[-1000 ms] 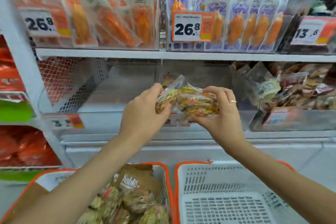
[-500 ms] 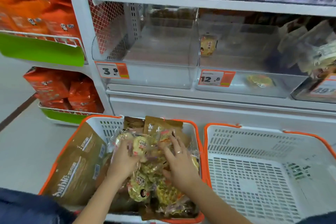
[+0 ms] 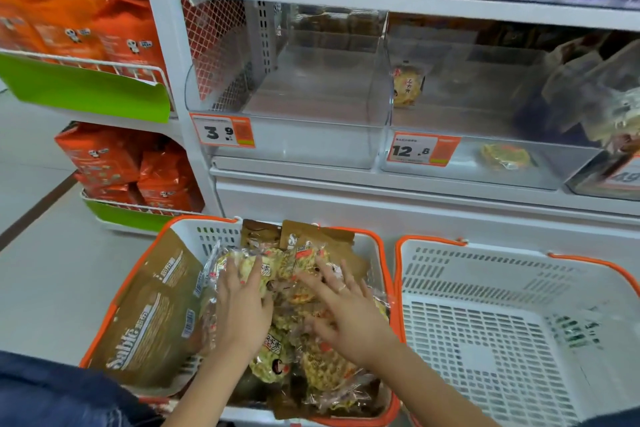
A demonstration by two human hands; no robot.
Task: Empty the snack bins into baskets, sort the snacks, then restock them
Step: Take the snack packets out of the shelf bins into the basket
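Note:
The left white basket with an orange rim (image 3: 138, 267) holds brown Sable bags (image 3: 145, 326) and a heap of clear-wrapped yellow snack packs (image 3: 304, 360). My left hand (image 3: 242, 308) and my right hand (image 3: 346, 312) both lie on top of that heap with fingers spread and straight. The right basket (image 3: 519, 340) holds nothing visible. On the shelf, the clear bin (image 3: 294, 135) with the 3.9 tag has nothing in it. The neighbouring clear bin (image 3: 568, 163) with the 12.8 tag holds a round snack pack at the back (image 3: 407, 85) and a flat one at the front (image 3: 505, 157).
A bin of dark snack packs (image 3: 595, 94) sits at the right of the shelf. Orange snack bags (image 3: 104, 28) fill wire racks with green fronts on the left. The grey floor (image 3: 52, 270) lies left of the baskets. My dark blue trouser leg (image 3: 52, 392) shows at bottom left.
A second ago both hands held clear snack packs up in front of the shelf bin. They have since come down into the left basket, and their fingers have spread out over the heap.

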